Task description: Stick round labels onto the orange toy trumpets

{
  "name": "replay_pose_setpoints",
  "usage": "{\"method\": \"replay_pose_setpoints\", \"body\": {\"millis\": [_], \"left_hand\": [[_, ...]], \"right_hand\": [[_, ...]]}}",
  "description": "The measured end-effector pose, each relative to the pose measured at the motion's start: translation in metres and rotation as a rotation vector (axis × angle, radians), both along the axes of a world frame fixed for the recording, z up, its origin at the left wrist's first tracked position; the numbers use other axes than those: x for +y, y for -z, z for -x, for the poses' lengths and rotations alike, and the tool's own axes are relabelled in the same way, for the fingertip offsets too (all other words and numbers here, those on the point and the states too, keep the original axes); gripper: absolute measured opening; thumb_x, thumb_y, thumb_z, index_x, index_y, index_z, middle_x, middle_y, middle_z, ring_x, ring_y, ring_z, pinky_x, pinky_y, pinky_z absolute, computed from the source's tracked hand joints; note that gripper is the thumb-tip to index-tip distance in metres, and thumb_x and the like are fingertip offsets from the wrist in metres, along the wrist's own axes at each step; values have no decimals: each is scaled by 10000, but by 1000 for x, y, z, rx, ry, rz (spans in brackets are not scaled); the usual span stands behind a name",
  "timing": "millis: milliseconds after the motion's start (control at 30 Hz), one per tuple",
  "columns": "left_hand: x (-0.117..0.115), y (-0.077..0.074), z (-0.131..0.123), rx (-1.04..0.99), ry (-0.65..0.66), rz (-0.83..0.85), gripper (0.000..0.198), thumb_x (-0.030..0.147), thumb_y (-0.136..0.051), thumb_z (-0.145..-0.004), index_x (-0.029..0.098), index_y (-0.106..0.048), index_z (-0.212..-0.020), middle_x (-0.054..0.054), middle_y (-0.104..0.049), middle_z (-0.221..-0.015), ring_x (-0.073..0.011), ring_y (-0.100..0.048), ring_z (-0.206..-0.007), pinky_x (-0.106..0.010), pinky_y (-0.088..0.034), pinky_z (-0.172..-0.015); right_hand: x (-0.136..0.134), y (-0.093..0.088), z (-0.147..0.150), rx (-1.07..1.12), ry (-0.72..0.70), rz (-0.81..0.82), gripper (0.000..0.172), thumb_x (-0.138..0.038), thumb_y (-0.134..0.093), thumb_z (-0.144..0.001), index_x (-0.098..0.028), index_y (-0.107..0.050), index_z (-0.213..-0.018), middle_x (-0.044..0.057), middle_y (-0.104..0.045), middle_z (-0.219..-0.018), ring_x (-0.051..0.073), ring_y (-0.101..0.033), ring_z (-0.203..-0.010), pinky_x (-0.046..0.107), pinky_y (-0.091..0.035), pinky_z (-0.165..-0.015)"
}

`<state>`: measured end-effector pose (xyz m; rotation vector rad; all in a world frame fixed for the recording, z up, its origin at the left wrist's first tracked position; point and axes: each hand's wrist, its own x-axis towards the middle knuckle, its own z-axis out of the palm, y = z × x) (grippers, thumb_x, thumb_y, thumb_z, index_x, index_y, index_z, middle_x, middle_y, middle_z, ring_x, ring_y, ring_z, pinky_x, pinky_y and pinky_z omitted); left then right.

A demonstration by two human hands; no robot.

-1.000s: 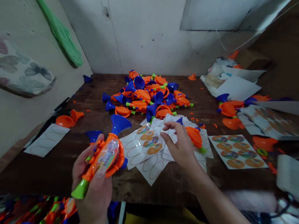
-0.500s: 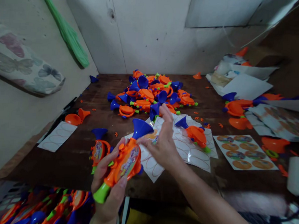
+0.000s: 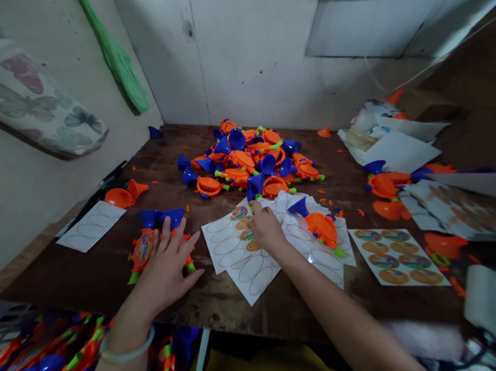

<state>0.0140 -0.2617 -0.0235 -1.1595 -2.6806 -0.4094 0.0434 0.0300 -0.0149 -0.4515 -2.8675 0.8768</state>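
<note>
My left hand [image 3: 164, 270], fingers spread, lies over an orange toy trumpet with a blue bell [image 3: 173, 218], hiding most of its body. Close to its left lies a second toy trumpet [image 3: 143, 247] with a picture sticker on its oval side and a lime-green mouthpiece. My right hand [image 3: 267, 227] reaches across the sticker sheets [image 3: 254, 274] with fingers stretched toward the near edge of a pile of toy trumpets [image 3: 241, 161]. Its fingertips are by a lime-green end there; whether they touch it I cannot tell. Another toy trumpet [image 3: 321, 228] lies on the sheets.
A sheet of unpeeled oval stickers [image 3: 399, 256] lies at the right, beyond it a stack of sheets [image 3: 452, 203]. Orange funnel parts [image 3: 119, 198] and a peeled sheet [image 3: 91, 226] lie at the left. Below the table edge, a crate [image 3: 3, 335] holds more toys.
The toy trumpet held in my left hand is now on the table beside the other, with that hand open over it. My right hand has left its bell and moved down over the sheets.
</note>
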Motion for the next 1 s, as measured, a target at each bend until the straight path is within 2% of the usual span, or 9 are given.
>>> {"method": "replay_pose_setpoints", "body": {"millis": [100,167,233,367,500,633,767,900,1000], "left_hand": [[46,-21,4,-16,-2,-307,470,264,-599,-1069,161,-662,-1523,-220,-629,-1642,-424,-469,-1637,-633,-463,-1277],[80,-34,4,-88,-31,-541,414,285,-613,-1066,176,-683,-1459,-195,-768,-1445,-343,-724,-1386,-503,-593,-1149],[107,-44,1,-272,-30,-727,345,279,-647,-1029,185,-715,-1354,-149,-832,-1235,-278,-819,-1122,-411,-647,-1000],[128,-57,-13,-585,43,-840,281,268,-652,-1004,203,-703,-1272,-36,-805,-934,-176,-781,-805,-279,-621,-749],[125,-64,-32,-815,58,-889,326,280,-730,-949,204,-709,-1266,-18,-785,-911,-158,-743,-796,-256,-590,-733],[122,-69,-48,-847,3,-939,289,274,-770,-943,228,-768,-1228,-30,-799,-993,-141,-719,-787,-238,-573,-713],[120,-73,-58,-887,-33,-1021,264,244,-820,-922,262,-811,-1185,21,-750,-877,-101,-670,-724,-184,-537,-681],[116,-78,-59,-1077,-73,-1118,249,252,-904,-820,234,-860,-1064,24,-696,-772,-92,-629,-672,-155,-501,-626],[114,-82,-56,-1222,-115,-1155,279,266,-962,-720,204,-879,-978,4,-701,-743,-109,-650,-692,-168,-527,-658]], "right_hand": [[0,-12,-13,97,-41,43,450,-126,-564,-1041,-252,-522,-1472,109,-817,-1148,294,-799,-1069,397,-607,-897],[-3,-22,-29,155,-88,64,423,-153,-504,-1077,-248,-491,-1489,84,-808,-1104,263,-808,-984,356,-602,-828],[-6,-30,-48,223,-139,85,407,-156,-489,-1084,-231,-482,-1483,49,-791,-1004,240,-803,-877,327,-592,-757],[-9,-36,-75,545,-200,73,330,-153,-545,-1084,-236,-532,-1403,90,-802,-1139,235,-820,-955,333,-641,-787],[-9,-35,-87,736,-247,50,245,-96,-587,-1065,-267,-626,-1236,50,-807,-1090,201,-814,-994,302,-673,-841],[-12,-37,-93,739,-210,118,302,-59,-583,-1046,-268,-666,-1247,39,-835,-1106,185,-829,-996,290,-688,-848],[-15,-39,-100,720,-175,224,206,-114,-663,-1050,-259,-713,-1187,28,-838,-1039,174,-824,-929,271,-682,-811],[-18,-37,-107,779,-237,268,101,-184,-682,-1080,-246,-760,-1101,39,-803,-988,164,-782,-906,258,-655,-794],[-21,-37,-110,694,-250,330,120,-269,-680,-1090,-251,-775,-1018,7,-746,-849,156,-730,-761,253,-617,-674]]}}
